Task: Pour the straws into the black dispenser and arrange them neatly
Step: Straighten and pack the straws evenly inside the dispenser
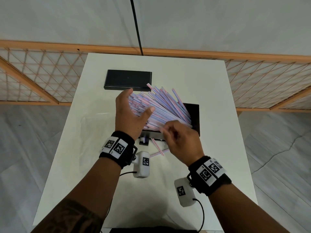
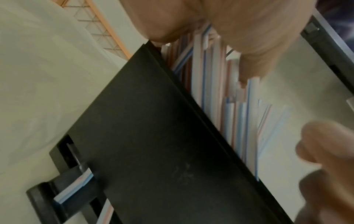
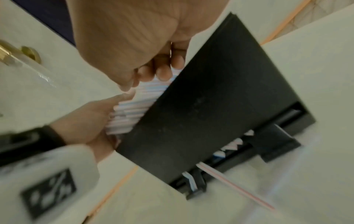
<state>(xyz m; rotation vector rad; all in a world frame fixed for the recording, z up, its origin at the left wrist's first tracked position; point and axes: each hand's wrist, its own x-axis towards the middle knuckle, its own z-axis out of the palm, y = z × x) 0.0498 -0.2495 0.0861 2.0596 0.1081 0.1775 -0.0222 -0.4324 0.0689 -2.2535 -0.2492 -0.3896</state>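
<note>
The black dispenser stands mid-table with a thick bundle of striped straws fanned out of its top toward the left. My left hand lies flat-fingered against the left ends of the straws, thumb spread over them. My right hand is at the near side of the bundle, its fingers curled and pinching some straws against the dispenser's front wall. In the left wrist view the straws stick up behind the dispenser's front wall. The wrist views are blurred.
The dispenser's black lid lies flat at the back of the white table. A few loose straws lie on the table in front of the dispenser, and one sits in its front slot. A wooden lattice screen runs behind the table.
</note>
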